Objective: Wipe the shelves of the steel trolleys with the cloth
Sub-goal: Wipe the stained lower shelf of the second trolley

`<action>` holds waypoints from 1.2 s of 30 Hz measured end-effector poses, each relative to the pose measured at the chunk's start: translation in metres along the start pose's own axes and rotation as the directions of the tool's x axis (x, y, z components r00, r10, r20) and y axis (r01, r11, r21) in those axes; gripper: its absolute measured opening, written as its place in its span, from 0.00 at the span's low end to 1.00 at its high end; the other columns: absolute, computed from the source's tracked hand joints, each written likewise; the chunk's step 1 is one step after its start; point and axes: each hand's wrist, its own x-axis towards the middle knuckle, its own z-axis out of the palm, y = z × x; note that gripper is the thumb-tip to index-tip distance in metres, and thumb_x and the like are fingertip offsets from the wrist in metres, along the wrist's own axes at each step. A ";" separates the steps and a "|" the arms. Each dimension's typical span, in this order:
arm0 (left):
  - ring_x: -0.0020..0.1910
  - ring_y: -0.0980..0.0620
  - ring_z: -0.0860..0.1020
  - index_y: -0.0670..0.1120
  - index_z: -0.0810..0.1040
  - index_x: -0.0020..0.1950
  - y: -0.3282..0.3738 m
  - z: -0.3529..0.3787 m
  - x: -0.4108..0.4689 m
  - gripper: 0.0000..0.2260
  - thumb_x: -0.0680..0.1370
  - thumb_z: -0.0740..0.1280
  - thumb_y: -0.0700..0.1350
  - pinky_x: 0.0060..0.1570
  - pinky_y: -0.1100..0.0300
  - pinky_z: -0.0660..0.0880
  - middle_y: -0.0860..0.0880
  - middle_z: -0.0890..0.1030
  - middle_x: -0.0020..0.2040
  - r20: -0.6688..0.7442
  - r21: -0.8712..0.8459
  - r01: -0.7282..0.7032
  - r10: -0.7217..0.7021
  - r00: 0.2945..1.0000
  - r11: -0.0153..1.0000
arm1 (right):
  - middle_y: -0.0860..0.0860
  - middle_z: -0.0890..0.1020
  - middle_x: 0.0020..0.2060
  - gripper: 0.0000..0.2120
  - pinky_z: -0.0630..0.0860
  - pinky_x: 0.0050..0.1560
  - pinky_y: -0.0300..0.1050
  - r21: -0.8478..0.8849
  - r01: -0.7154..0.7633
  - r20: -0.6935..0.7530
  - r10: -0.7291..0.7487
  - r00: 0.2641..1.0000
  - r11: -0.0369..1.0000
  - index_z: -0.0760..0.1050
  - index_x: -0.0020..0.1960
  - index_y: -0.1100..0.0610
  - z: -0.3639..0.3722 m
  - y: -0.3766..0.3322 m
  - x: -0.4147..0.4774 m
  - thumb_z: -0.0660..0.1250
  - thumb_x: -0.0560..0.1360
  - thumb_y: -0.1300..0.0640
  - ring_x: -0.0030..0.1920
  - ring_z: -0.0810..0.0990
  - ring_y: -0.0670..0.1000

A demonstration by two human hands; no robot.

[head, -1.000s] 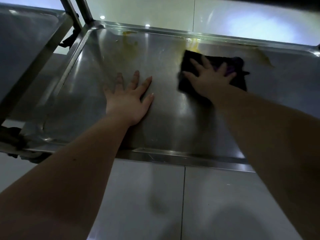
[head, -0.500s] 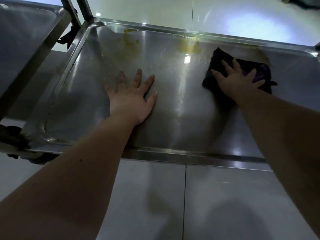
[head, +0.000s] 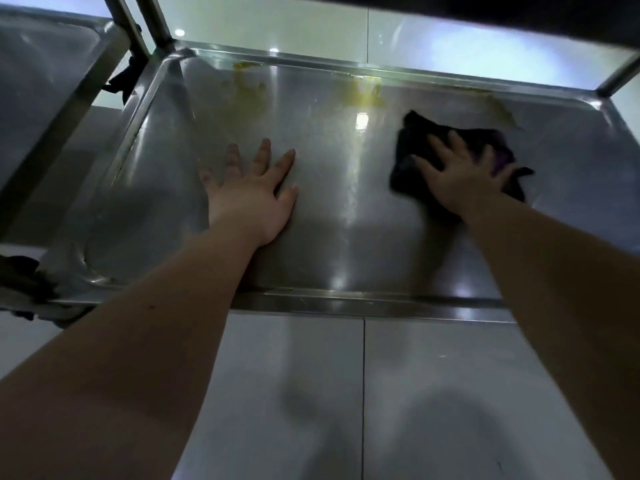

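Note:
A low steel trolley shelf (head: pixel 329 244) fills the view, with yellow smears (head: pixel 367 93) along its far edge. My left hand (head: pixel 251 195) lies flat on the shelf's left half, fingers spread. A dark cloth (head: pixel 412 147) with a purple patch sits on the right half. My right hand (head: pixel 460 171) presses flat on top of the cloth, fingers straight and spread, covering its middle.
A second steel trolley shelf (head: pixel 45 81) stands to the left, its upright posts (head: pixel 152 19) between the two. A dark upper shelf (head: pixel 519 15) overhangs at the top. A post (head: pixel 620 74) rises at the far right corner. White floor tiles (head: pixel 346 393) lie in front.
My right hand slid the cloth to the right across the shelf, then a little back left and nearer. My left hand stayed flat in place.

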 end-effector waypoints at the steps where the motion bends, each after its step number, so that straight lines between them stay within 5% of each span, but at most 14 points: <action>1: 0.78 0.39 0.44 0.67 0.45 0.77 0.001 0.001 0.000 0.25 0.79 0.44 0.64 0.68 0.27 0.43 0.57 0.45 0.80 0.000 0.002 0.000 0.000 1.000 1.000 | 0.38 0.46 0.79 0.33 0.36 0.69 0.74 -0.009 -0.049 0.023 0.050 0.999 0.999 0.48 0.76 0.31 -0.003 0.016 -0.005 0.45 0.73 0.24 0.78 0.42 0.63; 4: 0.78 0.38 0.44 0.66 0.45 0.77 0.004 0.002 0.000 0.25 0.80 0.44 0.64 0.68 0.26 0.42 0.56 0.46 0.81 0.001 0.041 0.005 -0.005 1.000 0.999 | 0.38 0.42 0.78 0.34 0.38 0.70 0.74 -0.058 -0.061 0.054 0.064 0.996 0.996 0.44 0.76 0.32 0.003 0.012 -0.031 0.42 0.73 0.24 0.77 0.41 0.65; 10: 0.78 0.39 0.43 0.68 0.44 0.76 0.002 -0.001 0.000 0.24 0.80 0.42 0.63 0.69 0.27 0.42 0.57 0.44 0.80 0.027 0.017 0.015 -0.016 1.000 1.000 | 0.40 0.40 0.78 0.34 0.31 0.64 0.76 -0.101 0.277 0.002 -0.278 0.961 0.956 0.39 0.74 0.30 0.049 -0.098 -0.134 0.34 0.69 0.24 0.75 0.37 0.68; 13: 0.78 0.40 0.43 0.68 0.43 0.76 -0.001 -0.001 -0.002 0.24 0.80 0.42 0.63 0.69 0.28 0.44 0.58 0.43 0.80 0.035 0.017 0.019 -0.019 0.999 1.000 | 0.40 0.42 0.79 0.33 0.28 0.63 0.75 -0.087 0.319 -0.010 -0.321 0.947 0.944 0.40 0.74 0.29 0.049 -0.095 -0.142 0.34 0.70 0.24 0.76 0.37 0.67; 16: 0.79 0.40 0.44 0.68 0.45 0.77 0.002 -0.002 -0.003 0.24 0.80 0.44 0.63 0.69 0.28 0.43 0.58 0.44 0.80 0.032 0.006 0.027 -0.027 0.999 1.000 | 0.38 0.43 0.79 0.32 0.31 0.66 0.75 -0.112 0.243 -0.029 -0.248 0.968 0.963 0.43 0.74 0.29 0.040 -0.045 -0.121 0.38 0.72 0.24 0.77 0.39 0.64; 20: 0.78 0.39 0.44 0.67 0.45 0.77 0.005 -0.003 -0.006 0.24 0.80 0.44 0.63 0.69 0.28 0.43 0.57 0.45 0.80 0.028 0.009 0.037 -0.037 0.999 0.999 | 0.38 0.43 0.78 0.32 0.36 0.69 0.75 -0.073 -0.045 0.002 0.046 0.999 0.996 0.44 0.75 0.29 0.022 0.044 -0.109 0.40 0.72 0.24 0.78 0.40 0.62; 24: 0.79 0.40 0.43 0.67 0.45 0.77 0.009 -0.002 -0.012 0.24 0.80 0.44 0.63 0.68 0.27 0.41 0.57 0.45 0.80 0.036 0.005 0.067 -0.067 0.997 0.998 | 0.38 0.42 0.78 0.33 0.38 0.69 0.76 -0.075 -0.138 0.000 0.138 0.990 0.988 0.41 0.75 0.29 0.021 0.047 -0.122 0.37 0.71 0.24 0.77 0.40 0.64; 32: 0.79 0.42 0.41 0.70 0.45 0.75 -0.004 -0.006 -0.011 0.22 0.81 0.45 0.62 0.68 0.28 0.39 0.59 0.44 0.80 0.131 -0.029 0.069 -0.065 0.989 0.997 | 0.44 0.36 0.78 0.33 0.29 0.61 0.78 -0.090 0.191 0.007 -0.191 0.982 0.977 0.36 0.75 0.32 0.053 -0.111 -0.183 0.33 0.72 0.26 0.74 0.34 0.70; 36: 0.79 0.48 0.43 0.70 0.55 0.75 -0.015 -0.023 -0.015 0.20 0.83 0.48 0.58 0.70 0.35 0.35 0.61 0.50 0.80 0.112 -0.369 0.091 -0.053 0.992 0.925 | 0.45 0.35 0.78 0.33 0.28 0.62 0.77 -0.065 0.218 0.047 -0.215 0.975 0.974 0.36 0.76 0.34 0.052 -0.117 -0.183 0.36 0.74 0.26 0.74 0.32 0.69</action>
